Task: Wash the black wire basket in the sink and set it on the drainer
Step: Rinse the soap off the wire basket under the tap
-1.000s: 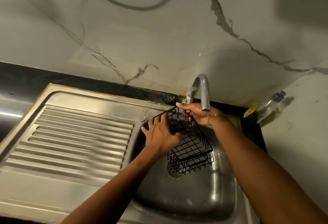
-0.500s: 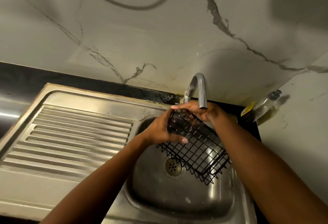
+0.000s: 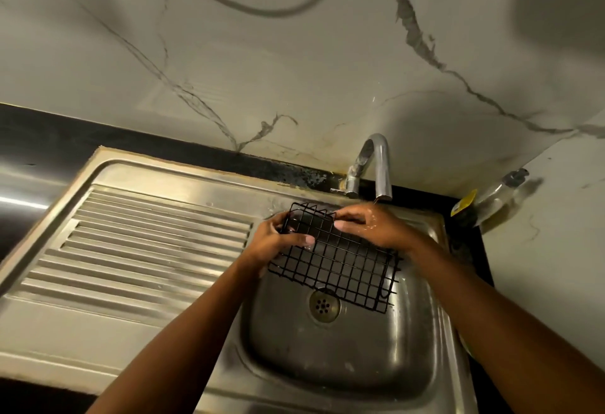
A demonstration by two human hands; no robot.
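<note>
Basket: the black wire basket [image 3: 340,263] is held tilted over the far half of the sink [image 3: 343,354] basin, with its near edge above the drain [image 3: 324,306].
Left hand: the left hand [image 3: 278,241] grips the basket's far-left corner, thumb on the grid, fingers curled behind the rim.
Right hand: the right hand [image 3: 376,227], wet, pinches the far-right edge, just beneath the tap [image 3: 379,164] spout.
Drainer: the ribbed drainer [image 3: 147,240] lies left of the basin, bare, apart from the basket.
Bottle: a bottle [image 3: 497,195] leans at the far-right corner of the counter.
</note>
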